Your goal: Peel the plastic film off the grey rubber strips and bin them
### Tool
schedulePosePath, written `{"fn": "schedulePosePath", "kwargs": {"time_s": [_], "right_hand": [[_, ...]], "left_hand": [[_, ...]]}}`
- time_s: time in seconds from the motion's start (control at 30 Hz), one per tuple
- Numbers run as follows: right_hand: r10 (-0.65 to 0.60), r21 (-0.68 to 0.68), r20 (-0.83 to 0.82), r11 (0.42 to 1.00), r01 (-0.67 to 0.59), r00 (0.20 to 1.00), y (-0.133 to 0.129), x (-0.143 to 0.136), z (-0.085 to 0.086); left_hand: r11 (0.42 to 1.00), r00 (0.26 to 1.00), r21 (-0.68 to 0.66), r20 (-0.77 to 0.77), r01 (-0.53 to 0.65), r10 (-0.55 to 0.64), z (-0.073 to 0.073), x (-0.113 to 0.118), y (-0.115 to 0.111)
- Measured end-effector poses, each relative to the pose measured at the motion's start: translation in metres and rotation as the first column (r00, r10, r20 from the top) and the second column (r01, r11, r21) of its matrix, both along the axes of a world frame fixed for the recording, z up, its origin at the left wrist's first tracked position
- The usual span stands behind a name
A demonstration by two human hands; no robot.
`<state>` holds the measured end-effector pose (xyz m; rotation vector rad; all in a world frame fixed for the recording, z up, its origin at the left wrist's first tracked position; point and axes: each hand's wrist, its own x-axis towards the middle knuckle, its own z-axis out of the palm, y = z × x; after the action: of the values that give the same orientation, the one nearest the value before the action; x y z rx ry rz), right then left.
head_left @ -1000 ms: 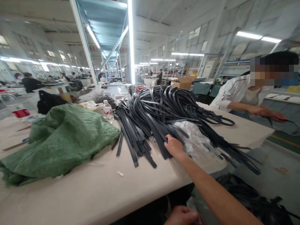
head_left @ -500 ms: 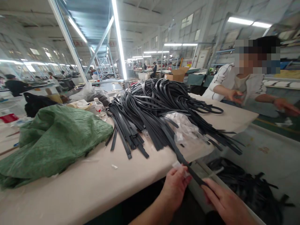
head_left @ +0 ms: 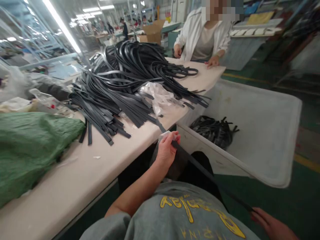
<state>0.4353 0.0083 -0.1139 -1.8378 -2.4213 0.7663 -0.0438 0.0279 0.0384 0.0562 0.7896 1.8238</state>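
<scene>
A long black strap (head_left: 200,166) runs from the pile on the table down across my lap. My left hand (head_left: 168,148) is closed around it near the table's edge, with a white cloth or tissue (head_left: 167,134) pinched against the strap. Low on the right, my right hand (head_left: 271,222) grips the strap farther along, so the length between both hands is stretched fairly straight. The big heap of black straps (head_left: 125,83) lies on the table, many ends pointing toward me. Crumpled white plastic (head_left: 158,96) rests against the heap.
The pale table (head_left: 75,186) spans the left. A green woven sack (head_left: 37,146) and a clear bottle (head_left: 47,103) sit on it. At right stands a white bin (head_left: 262,123) with black straps (head_left: 215,131) inside. Across the table is a person in a white jacket (head_left: 191,33).
My right hand has moved far away from my left, down and right along the strap. The view has tilted down and turned right. The person's hands are now at the table.
</scene>
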Motion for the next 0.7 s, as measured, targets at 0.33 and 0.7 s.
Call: {"fn": "schedulePosePath", "kwargs": {"time_s": [0.33,0.7], "right_hand": [[-0.029,-0.283,-0.617,0.941,-0.187,0.786,0.024,-0.215,0.112],[-0.103,-0.181,-0.635,0.983,-0.018,0.765,0.041,-0.226,0.145]], "left_hand": [[0.938,0.927,-0.069,-0.145,0.34,-0.346,-0.026,0.076,-0.026],[0.967,0.989,-0.206,0.058,0.146,-0.137,-0.029,0.032,-0.013]]}}
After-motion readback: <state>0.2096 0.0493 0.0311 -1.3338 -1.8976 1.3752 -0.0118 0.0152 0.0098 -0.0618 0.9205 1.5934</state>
